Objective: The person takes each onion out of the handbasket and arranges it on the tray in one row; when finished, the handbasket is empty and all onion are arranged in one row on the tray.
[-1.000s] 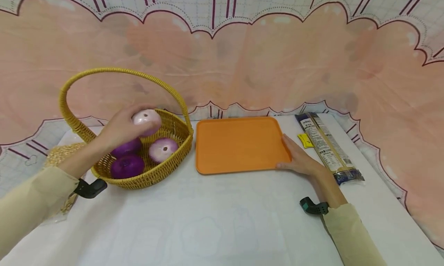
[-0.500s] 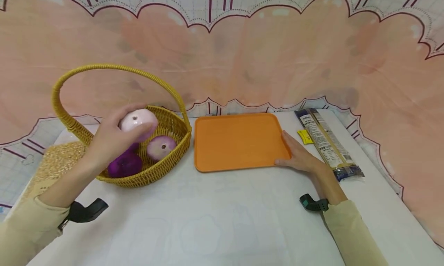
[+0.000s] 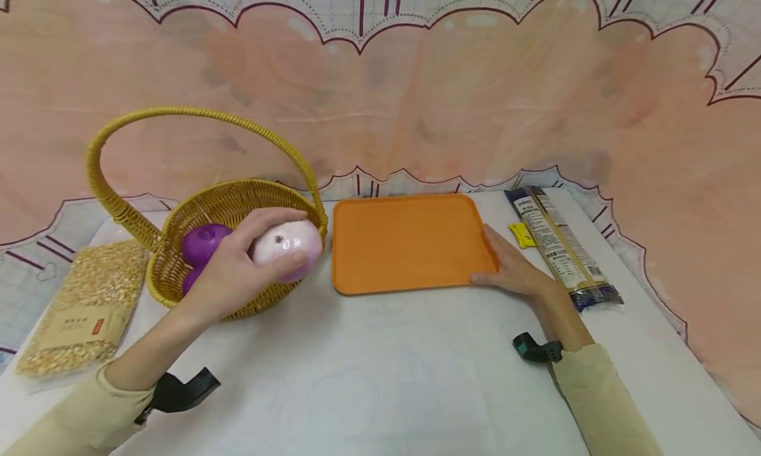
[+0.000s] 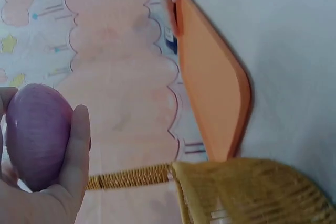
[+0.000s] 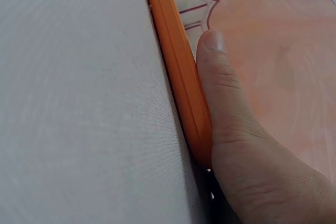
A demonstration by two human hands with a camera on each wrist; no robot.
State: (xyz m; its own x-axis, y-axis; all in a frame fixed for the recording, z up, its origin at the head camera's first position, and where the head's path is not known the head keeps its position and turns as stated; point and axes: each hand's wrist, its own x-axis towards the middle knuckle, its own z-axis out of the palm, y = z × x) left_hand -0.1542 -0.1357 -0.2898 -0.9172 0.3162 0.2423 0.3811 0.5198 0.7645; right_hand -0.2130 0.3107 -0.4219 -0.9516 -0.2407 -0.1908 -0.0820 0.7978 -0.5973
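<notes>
A pale purple-white onion (image 3: pixel 297 244) is gripped in my left hand (image 3: pixel 228 274), between thumb and fingers, over the right front of the wicker basket (image 3: pixel 238 185). The left wrist view shows the onion (image 4: pixel 39 135) from its purple side. Behind my hand, darker purple onions (image 3: pixel 203 244) lie in the basket, partly covered. At the right end of the orange tray (image 3: pixel 410 244), my right hand (image 3: pixel 514 267) rests with fingers along the edge and thumb at the front corner. In the right wrist view, the straight thumb lies against the tray's rim (image 5: pixel 181 72).
A clear bag of pale yellow grains (image 3: pixel 89 304) lies left of the basket. To the right are a long, blue-ended food packet (image 3: pixel 561 244) and a small yellow sachet (image 3: pixel 523 235). The basket's tall handle (image 3: pixel 196 112) arches up. A patterned cloth (image 3: pixel 475 112) hangs behind the white table.
My left hand has carried the onion from above the basket's middle to its right front, toward the tray. The grain bag shows more fully. My right hand stays at the tray's edge.
</notes>
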